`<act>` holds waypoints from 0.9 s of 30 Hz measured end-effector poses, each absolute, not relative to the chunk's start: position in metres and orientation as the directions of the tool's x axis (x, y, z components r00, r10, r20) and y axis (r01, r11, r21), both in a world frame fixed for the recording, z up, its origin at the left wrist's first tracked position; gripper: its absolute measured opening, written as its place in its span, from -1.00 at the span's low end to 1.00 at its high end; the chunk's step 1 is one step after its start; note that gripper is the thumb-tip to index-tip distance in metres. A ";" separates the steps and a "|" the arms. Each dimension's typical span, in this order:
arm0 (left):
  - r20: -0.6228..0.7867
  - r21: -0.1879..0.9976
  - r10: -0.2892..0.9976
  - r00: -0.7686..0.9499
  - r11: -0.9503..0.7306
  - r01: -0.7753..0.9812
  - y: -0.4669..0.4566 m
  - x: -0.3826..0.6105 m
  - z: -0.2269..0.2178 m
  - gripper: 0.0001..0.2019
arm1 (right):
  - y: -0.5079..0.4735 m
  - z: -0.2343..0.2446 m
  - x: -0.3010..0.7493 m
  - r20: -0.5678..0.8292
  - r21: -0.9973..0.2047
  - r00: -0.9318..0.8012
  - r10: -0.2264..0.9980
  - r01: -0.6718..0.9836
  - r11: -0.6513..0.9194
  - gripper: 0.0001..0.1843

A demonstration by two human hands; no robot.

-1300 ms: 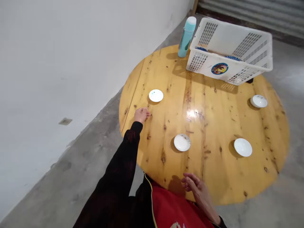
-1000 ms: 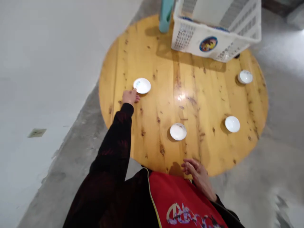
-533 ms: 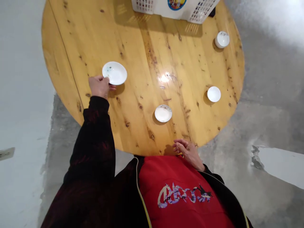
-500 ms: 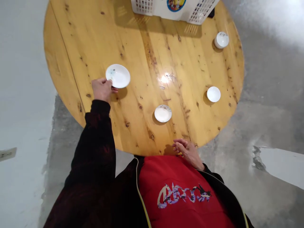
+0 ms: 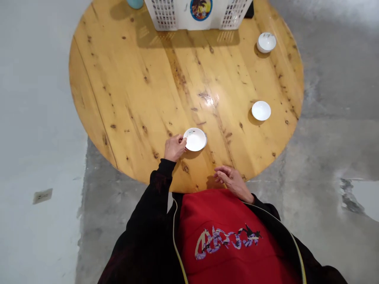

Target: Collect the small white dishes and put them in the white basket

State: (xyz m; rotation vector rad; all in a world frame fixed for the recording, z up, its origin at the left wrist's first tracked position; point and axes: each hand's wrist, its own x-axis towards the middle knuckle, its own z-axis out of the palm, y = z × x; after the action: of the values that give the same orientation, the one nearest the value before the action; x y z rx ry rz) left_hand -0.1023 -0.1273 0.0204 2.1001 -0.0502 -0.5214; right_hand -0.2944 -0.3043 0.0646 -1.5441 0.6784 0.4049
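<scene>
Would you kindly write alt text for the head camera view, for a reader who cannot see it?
The person's left hand grips the rim of a small white dish near the front edge of a round wooden table, while the right hand rests open at the table's edge. Two more white dishes and a white basket sit farther back.

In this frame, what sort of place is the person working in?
Probably a bare utility room or storeroom, not a dining room: rough grey concrete floor, plain pale wall, and a round varnished wooden table carrying a white plastic basket.
</scene>
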 end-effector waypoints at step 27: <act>-0.405 0.487 -0.291 0.867 -0.871 -0.065 -0.145 -0.092 0.010 -0.75 | -0.324 0.050 -0.306 -0.543 -0.827 0.788 -0.290 -0.563 0.017 -0.81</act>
State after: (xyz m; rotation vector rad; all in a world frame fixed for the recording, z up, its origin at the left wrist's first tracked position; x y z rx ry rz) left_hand -0.0921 -0.1448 0.0100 2.5707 -0.2602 -0.6579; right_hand -0.3061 -0.3236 0.0499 -1.5789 0.7008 0.2412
